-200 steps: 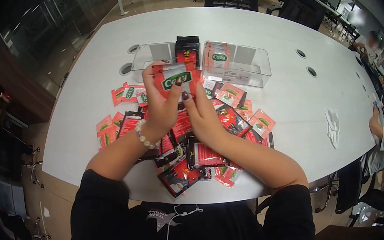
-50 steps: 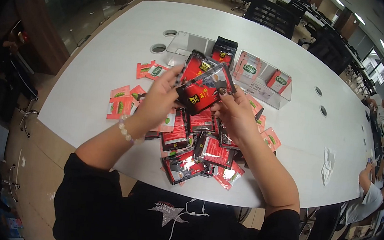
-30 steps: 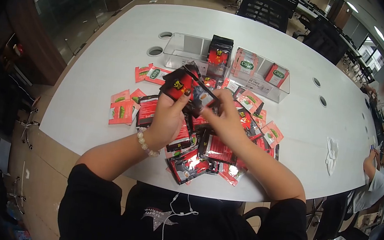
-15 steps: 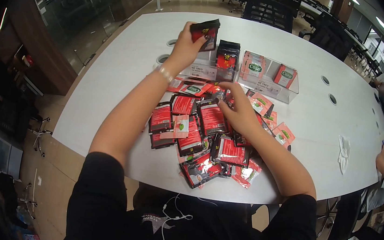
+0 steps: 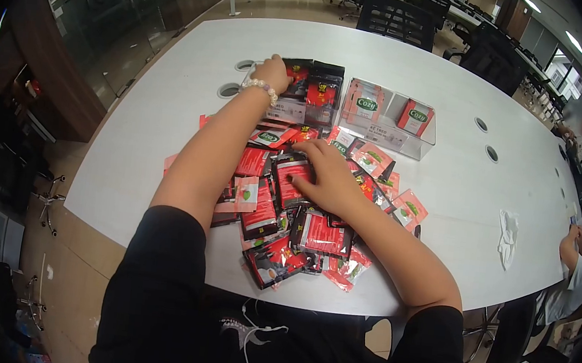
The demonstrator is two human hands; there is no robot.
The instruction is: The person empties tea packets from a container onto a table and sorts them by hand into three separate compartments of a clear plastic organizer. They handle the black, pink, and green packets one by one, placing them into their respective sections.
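My left hand (image 5: 272, 75) is at the left clear box (image 5: 288, 111), its fingers closed on a stack of black-and-red packets (image 5: 296, 76) in the box's left part. Beside that stack stand more black-and-red packets (image 5: 321, 94). My right hand (image 5: 330, 178) rests on the heap of packets, thumb and fingers apart, over a black-edged red packet (image 5: 289, 181). Pink packets (image 5: 373, 159) and black-and-red ones lie mixed in the heap in front of the boxes.
A second clear box (image 5: 418, 149) holds pink Cozy packets (image 5: 366, 103) and a red Cozy pack (image 5: 415, 117). A crumpled white tissue (image 5: 507, 239) lies on the right of the table (image 5: 460, 192). Another person (image 5: 570, 260) sits at the right edge; black chairs (image 5: 396, 21) stand behind.
My left hand has lowered the stack of black-and-red packets from above the table into the left clear box. My right hand's fingers have spread over the heap. The whole view has shifted slightly.
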